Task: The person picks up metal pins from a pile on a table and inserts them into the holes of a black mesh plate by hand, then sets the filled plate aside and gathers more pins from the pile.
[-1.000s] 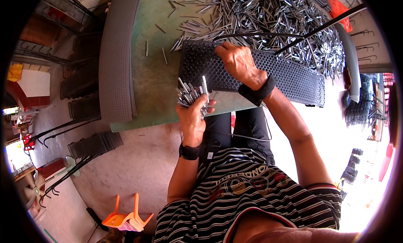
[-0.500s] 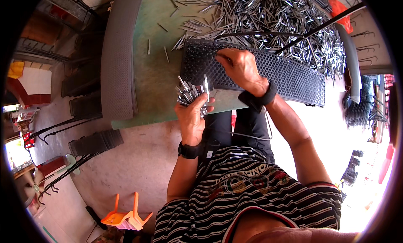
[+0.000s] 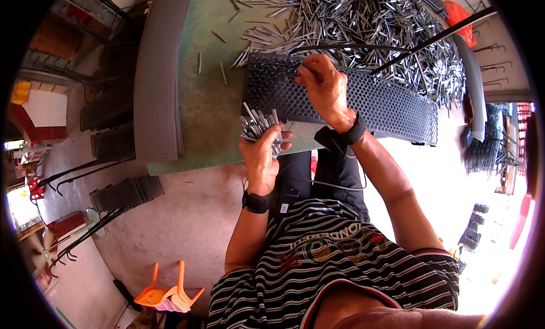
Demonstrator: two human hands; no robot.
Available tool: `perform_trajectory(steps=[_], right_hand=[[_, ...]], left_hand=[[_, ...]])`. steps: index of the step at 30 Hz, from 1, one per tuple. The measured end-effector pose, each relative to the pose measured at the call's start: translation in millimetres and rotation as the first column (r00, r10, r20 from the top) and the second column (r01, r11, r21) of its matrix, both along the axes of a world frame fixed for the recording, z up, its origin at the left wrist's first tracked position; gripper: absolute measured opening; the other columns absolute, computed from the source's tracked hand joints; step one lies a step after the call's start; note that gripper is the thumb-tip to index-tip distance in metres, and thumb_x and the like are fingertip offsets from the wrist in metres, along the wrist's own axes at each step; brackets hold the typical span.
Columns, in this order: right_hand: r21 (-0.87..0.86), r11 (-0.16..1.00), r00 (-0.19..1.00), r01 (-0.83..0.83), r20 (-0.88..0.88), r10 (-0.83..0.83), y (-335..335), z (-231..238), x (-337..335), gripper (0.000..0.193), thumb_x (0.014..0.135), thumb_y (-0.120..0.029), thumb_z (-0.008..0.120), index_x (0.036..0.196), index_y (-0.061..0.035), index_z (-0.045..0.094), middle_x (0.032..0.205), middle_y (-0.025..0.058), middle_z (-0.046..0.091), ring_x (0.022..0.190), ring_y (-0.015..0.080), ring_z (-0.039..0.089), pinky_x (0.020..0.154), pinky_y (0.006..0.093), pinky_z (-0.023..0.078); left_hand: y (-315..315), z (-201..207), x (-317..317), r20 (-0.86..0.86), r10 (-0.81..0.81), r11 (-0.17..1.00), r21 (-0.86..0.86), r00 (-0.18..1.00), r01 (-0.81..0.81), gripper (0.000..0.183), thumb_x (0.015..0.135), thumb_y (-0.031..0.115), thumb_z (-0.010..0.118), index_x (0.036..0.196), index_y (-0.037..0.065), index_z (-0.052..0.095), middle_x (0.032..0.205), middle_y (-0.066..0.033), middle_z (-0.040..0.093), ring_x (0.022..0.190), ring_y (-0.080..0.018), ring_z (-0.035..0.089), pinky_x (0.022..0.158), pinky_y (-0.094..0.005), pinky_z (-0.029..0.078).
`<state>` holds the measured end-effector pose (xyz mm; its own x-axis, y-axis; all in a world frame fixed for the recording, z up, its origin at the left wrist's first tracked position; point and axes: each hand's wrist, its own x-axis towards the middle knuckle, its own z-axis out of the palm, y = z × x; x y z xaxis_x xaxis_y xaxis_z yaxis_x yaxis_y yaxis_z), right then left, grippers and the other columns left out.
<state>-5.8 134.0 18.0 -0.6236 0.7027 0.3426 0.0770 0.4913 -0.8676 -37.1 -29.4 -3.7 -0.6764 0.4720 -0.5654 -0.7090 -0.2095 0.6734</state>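
Note:
My left hand [image 3: 262, 157] is closed around a bundle of short metal rods [image 3: 258, 125], their ends sticking up past the thumb. Just right of it lies a long black perforated tray [image 3: 386, 104], full of round holes, at the table's near edge. My right hand [image 3: 326, 90] hovers at the tray's left half with thumb and fingers pinched together. Whatever sits in that pinch is too small or hidden to make out. Some holes near the tray's left end look filled. Behind the tray spreads a large heap of the same rods [image 3: 352, 22].
A green tabletop [image 3: 207, 113] carries a few loose rods. Along its left side lies a stack of long grey perforated sheets [image 3: 159, 90]. A dark bar [image 3: 437, 39] slants over the heap. An orange plastic stool [image 3: 170, 295] stands on the floor at lower left.
My right hand has turned more upright over the tray, its knuckles shifting up and its wrist slightly left. My left hand keeps its bundle in nearly the same spot.

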Motion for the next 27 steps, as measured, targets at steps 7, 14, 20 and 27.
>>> perform_trajectory(steps=[7,14,20,27], right_hand=[[0.151,0.985,0.991,-0.08,0.115,0.063,8,-23,-8,0.009,0.084,-0.003,0.058,0.092,-0.0016,0.054,0.073,0.0128,0.063,0.067,0.0236,0.067,0.055,0.0292,0.05],[0.569,0.799,0.957,-0.194,0.29,0.026,12,-13,-5,0.009,0.078,-0.007,0.063,0.086,-0.005,0.06,0.074,0.0105,0.058,0.065,0.0328,0.058,0.055,0.0378,0.046],[0.521,0.839,0.961,-0.159,0.276,0.01,11,-15,-2,0.009,0.078,-0.008,0.062,0.087,-0.006,0.061,0.075,0.0093,0.058,0.065,0.0311,0.059,0.054,0.0374,0.046],[0.537,0.819,0.952,-0.201,0.304,0.035,12,-7,-1,0.007,0.078,-0.009,0.063,0.084,-0.0049,0.062,0.076,0.009,0.058,0.064,0.03,0.059,0.053,0.0357,0.046]], left_hand=[[-2,3,0,0.014,0.025,1.0,-0.018,1.0,-0.025,0.011,0.078,0.0,0.064,0.088,-0.002,0.061,0.078,-0.0093,0.063,0.065,-0.0232,0.066,0.048,-0.0313,0.052],[-4,4,-1,0.011,0.04,0.999,0.006,0.999,-0.04,0.009,0.078,0.0,0.065,0.086,-0.001,0.061,0.078,-0.0096,0.064,0.065,-0.0231,0.066,0.049,-0.0308,0.052],[-3,6,0,0.017,0.051,0.999,-0.004,0.999,-0.05,0.009,0.078,0.0,0.065,0.086,0.0,0.061,0.078,-0.0098,0.064,0.066,-0.0233,0.066,0.049,-0.031,0.052],[-1,5,2,0.02,0.046,0.999,0.001,0.999,-0.047,0.012,0.077,-0.002,0.065,0.088,0.0,0.06,0.078,-0.0091,0.064,0.062,-0.0231,0.065,0.046,-0.0309,0.05]])
